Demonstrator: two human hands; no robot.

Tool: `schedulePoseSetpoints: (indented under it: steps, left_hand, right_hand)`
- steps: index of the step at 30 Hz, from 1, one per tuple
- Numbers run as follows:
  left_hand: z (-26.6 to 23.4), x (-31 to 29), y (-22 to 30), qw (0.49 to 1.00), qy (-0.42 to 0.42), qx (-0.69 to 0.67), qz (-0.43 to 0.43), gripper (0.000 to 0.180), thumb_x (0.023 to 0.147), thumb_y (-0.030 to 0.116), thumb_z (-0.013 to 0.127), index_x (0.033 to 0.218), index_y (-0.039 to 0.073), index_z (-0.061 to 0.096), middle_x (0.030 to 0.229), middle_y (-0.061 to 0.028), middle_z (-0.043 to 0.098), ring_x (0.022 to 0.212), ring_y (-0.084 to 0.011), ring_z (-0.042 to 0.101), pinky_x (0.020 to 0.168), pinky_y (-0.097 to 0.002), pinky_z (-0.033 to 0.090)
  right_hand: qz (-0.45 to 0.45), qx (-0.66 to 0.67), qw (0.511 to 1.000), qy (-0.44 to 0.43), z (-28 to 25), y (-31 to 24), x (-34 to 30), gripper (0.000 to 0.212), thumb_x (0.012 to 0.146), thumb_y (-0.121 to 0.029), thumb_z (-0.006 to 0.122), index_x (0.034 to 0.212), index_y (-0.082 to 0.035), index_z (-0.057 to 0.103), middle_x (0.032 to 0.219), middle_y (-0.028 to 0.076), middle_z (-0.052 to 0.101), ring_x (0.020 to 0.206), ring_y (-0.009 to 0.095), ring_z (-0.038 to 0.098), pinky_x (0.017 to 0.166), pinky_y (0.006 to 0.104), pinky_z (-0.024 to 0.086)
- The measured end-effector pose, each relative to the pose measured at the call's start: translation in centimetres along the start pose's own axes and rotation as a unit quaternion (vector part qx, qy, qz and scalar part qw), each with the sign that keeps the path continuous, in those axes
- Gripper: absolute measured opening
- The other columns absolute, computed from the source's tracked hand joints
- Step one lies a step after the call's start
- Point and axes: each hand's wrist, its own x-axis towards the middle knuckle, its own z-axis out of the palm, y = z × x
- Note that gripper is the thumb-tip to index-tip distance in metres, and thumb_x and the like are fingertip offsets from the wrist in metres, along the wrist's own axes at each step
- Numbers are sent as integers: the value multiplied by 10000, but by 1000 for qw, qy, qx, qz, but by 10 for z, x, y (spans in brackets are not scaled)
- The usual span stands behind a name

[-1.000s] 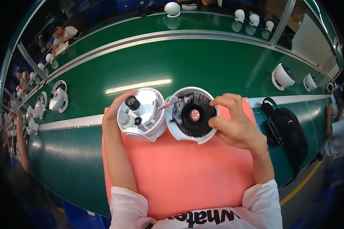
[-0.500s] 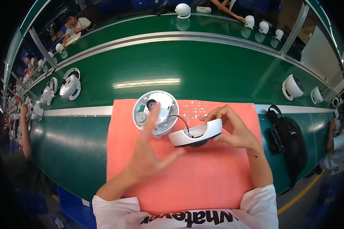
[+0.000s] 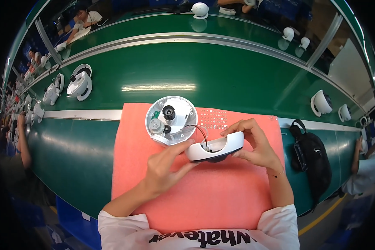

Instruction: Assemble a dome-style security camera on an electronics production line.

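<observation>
My right hand (image 3: 256,143) pinches the right end of a white camera cover (image 3: 198,153) with a dark underside, tilted above the pink mat (image 3: 204,196). At the cover's left end, my left hand (image 3: 166,166) grips it between thumb and fingers. Thin wires (image 3: 203,132) run from inside the cover to an opened round camera housing (image 3: 180,134) lying on the mat just behind. A black lens (image 3: 169,112) and a round motor-like part show inside that housing. Rows of small screws (image 3: 213,119) lie on the mat to the right of it.
A black bag (image 3: 316,158) lies right of the mat. Partly assembled cameras (image 3: 80,83) stand at the left of the green bench, and white cameras (image 3: 321,103) at the right. A metal rail (image 3: 187,38) crosses behind. Other people work around the line.
My left hand has come away from over the housing and taken hold of the cover's left end. My right hand keeps its grip. Across the rail, a white camera has left the row.
</observation>
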Motion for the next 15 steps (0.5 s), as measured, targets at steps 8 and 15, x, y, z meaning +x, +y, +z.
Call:
schedulePoseSetpoints:
  steps: [8, 15]
  left_hand:
    - [-1, -1, -4, 1000, 12, 27, -7, 510, 621, 128, 800, 1060, -10, 579, 935, -117, 653, 696, -180, 658, 586, -263, 550]
    - [-10, -4, -11, 999, 7, 52, 5, 453, 616, 175, 807, 980, -6, 608, 867, -107, 659, 651, -171, 653, 563, -261, 544]
  right_hand:
    - [-21, -19, 999, -19, -1, 1, 1, 437, 772, -127, 690, 1090, -42, 403, 1111, 178, 569, 1060, 275, 556, 883, 371, 455]
    - [-24, 1, 999, -42, 6, -2, 8, 411, 773, -99, 676, 1096, -29, 431, 1123, 183, 568, 1077, 286, 551, 897, 379, 454]
